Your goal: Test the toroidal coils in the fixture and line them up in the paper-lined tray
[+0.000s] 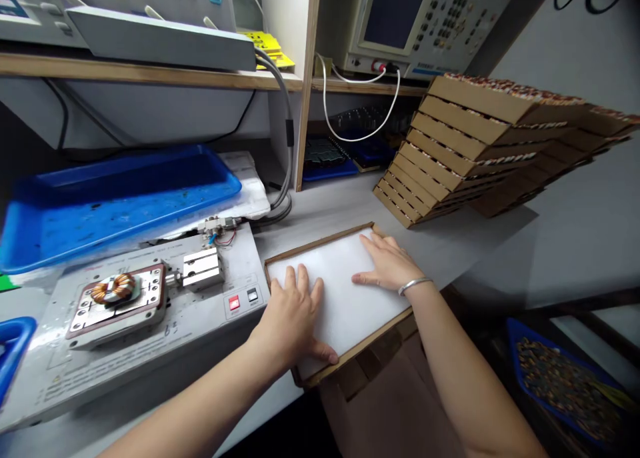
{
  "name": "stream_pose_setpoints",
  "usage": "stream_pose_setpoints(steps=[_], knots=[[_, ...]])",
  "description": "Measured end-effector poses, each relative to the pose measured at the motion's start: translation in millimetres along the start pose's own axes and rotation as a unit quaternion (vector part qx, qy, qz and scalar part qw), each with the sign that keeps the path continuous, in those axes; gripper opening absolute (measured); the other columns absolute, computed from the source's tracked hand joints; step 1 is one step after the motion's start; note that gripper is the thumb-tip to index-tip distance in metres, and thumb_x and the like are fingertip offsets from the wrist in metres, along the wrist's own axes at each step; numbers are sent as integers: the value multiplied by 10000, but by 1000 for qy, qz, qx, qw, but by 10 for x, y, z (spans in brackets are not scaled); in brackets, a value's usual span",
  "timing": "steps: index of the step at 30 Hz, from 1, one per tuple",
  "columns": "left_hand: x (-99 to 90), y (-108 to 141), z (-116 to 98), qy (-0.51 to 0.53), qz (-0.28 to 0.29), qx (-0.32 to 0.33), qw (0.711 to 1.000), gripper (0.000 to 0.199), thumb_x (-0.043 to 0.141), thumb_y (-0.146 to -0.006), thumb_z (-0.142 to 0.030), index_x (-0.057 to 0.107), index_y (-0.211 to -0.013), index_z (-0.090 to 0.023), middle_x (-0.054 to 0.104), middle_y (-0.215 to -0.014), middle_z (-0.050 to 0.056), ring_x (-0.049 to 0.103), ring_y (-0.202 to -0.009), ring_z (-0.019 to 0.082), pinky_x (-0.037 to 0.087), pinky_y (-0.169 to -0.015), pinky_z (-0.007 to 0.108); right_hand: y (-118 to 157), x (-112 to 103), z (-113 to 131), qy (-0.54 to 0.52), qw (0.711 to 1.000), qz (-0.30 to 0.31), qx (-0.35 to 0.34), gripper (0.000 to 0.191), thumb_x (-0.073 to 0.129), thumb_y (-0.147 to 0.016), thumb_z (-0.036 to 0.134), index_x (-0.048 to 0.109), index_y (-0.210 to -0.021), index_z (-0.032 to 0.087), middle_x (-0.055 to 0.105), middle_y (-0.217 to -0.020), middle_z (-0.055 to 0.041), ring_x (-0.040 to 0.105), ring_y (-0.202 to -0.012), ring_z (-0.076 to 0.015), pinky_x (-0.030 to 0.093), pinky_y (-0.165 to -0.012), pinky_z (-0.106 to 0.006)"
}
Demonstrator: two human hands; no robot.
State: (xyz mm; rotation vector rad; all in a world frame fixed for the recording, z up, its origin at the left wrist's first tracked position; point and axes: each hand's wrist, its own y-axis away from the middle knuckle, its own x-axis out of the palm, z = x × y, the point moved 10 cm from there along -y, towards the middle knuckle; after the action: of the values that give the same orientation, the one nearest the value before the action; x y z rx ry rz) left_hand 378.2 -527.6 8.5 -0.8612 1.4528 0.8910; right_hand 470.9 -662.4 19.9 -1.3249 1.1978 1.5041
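**Hand position.** The left grip point(290, 318) and the right grip point(387, 263) both rest palm-down on a white foam sheet point(340, 311). The sheet is seated in a shallow rectangular wooden tray point(361, 346). Both grips are released, with the fingers extended and spread, and neither is clenched around an object. The left grip lies toward the near edge of the sheet, with its thumb close to the tray's near rim. The right grip lies toward the far right corner, and a silver bangle point(415, 285) encircles that wrist.

**Tray position.** The tray lies flat on the counter point(320, 205), directly beneath both grips and at the counter's front edge.

**Adjacent equipment.** To the left of the tray is a grey test fixture point(60, 371) with red and black push-buttons point(240, 303). A copper-wound toroidal coil point(114, 288) sits in the fixture's socket, beside a metal clamp block point(203, 268). Beyond the fixture is a blue plastic tray point(115, 205).

**Surrounding items.** To the right, a tilted stack of wooden trays point(450, 151) stands on the counter, with rows of coils visible along their edges. Bench instruments point(400, 25) occupy the shelf point(150, 71) above. A blue bin of small components point(565, 385) sits below counter level at lower right.
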Motion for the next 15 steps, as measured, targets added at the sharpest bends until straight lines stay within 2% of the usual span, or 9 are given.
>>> stream_pose_setpoints(steps=[2,5,9,11,12,13,15], knots=[[23,-29,-9,-11,16,-5,1000,1229,618,-354,-766,341,-1323,-63,262,-1358,354,278,-1214,507,319,-881,629,-72,-8,-23,6,1000,4,-8,955,621,-588,631,291,-1353,163,273,-1403,-170,280,-1234,-375,350,-934,-464],[29,-45,-23,-21,22,-7,1000,1261,599,-338,-785,324,-1331,-59,244,-1357,366,267,-1207,528,316,-857,648,-95,-14,-28,20,1000,-2,-14,935,621,-592,625,310,-1344,165,275,-1396,-183,284,-1229,-392,365,-913,-492],[35,0,-28,-1,7,-21,1000,1230,542,-386,-811,319,-1335,-61,224,-1368,360,240,-1219,534,275,-878,669,89,-2,27,19,998,-51,-39,789,589,-665,568,370,-1316,179,287,-1402,-175,307,-1239,-388,353,-935,-509],[46,22,-27,19,-8,-20,1000,1208,503,-422,-823,303,-1343,-66,208,-1381,349,216,-1235,526,251,-901,666,210,51,85,10,994,-75,-84,759,618,-652,533,393,-1306,219,282,-1417,-139,323,-1248,-367,346,-964,-496],[44,32,-18,28,-20,-17,999,1180,483,-445,-826,312,-1339,-74,214,-1384,339,217,-1238,520,248,-909,661,262,117,148,1,989,-68,-128,774,640,-632,520,390,-1309,242,282,-1423,-114,338,-1251,-338,344,-986,-465],[28,48,-8,35,-35,-12,999,1123,459,-484,-821,347,-1320,-78,246,-1378,327,239,-1235,507,249,-918,650,299,191,191,-7,985,-55,-161,747,642,-633,509,407,-1299,263,319,-1410,-90,349,-1252,-313,348,-996,-440],[-87,134,-6,43,-89,20,995,931,399,-601,-781,484,-1209,-81,390,-1309,285,307,-1221,448,256,-946,610,323,270,189,-20,984,-45,-170,713,664,-591,522,488,-1238,279,395,-1365,-86,402,-1215,-321,368,-982,-458]])
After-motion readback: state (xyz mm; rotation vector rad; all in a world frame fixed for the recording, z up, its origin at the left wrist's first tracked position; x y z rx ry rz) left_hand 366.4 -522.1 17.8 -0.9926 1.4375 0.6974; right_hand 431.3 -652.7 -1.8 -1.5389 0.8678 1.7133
